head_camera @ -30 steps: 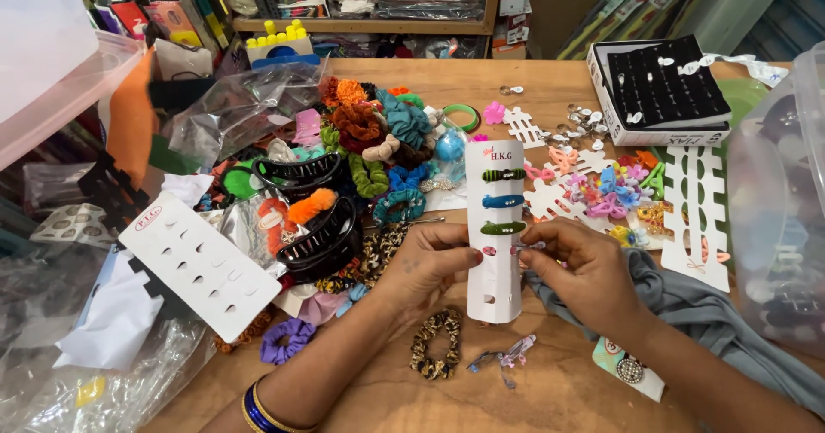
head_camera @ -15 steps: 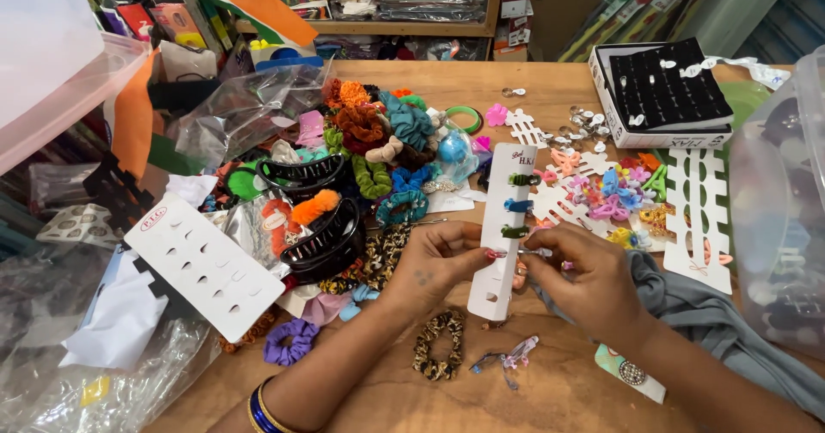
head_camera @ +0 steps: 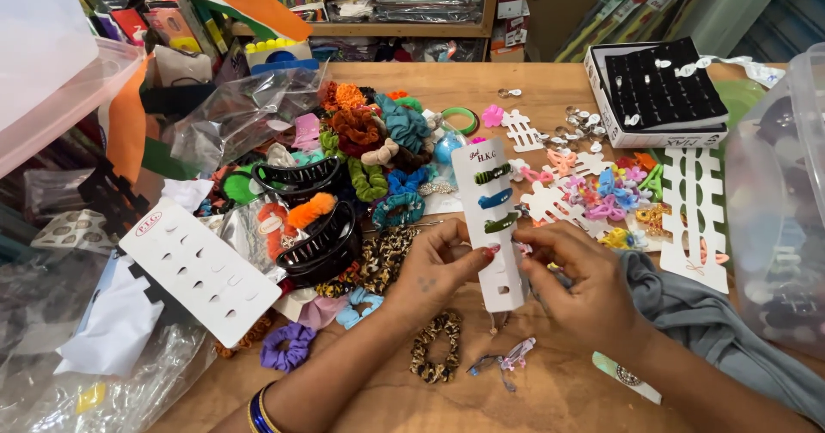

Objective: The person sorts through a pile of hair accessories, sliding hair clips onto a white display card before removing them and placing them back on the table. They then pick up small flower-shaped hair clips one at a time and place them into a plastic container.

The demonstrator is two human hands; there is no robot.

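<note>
White display card (head_camera: 493, 227) lies tilted on the table (head_camera: 550, 390); left hand (head_camera: 438, 265) fingers pinch its edge steady, while right hand (head_camera: 584, 278) fingers close beside it, their contents unclear.

Evenly and brightly lit from above, with soft diffuse light and colours well saturated. Only faint, short shadows under the left hand (head_camera: 434, 265) and right hand (head_camera: 580, 283) on the light brown wooden tabletop (head_camera: 550, 85). Mild glare on the crinkled clear plastic bags (head_camera: 232, 115) and the translucent plastic storage box (head_camera: 778, 201). Sharp at centre; slight wide-angle bending and softness toward the edges, shelves behind dimmer.
</note>
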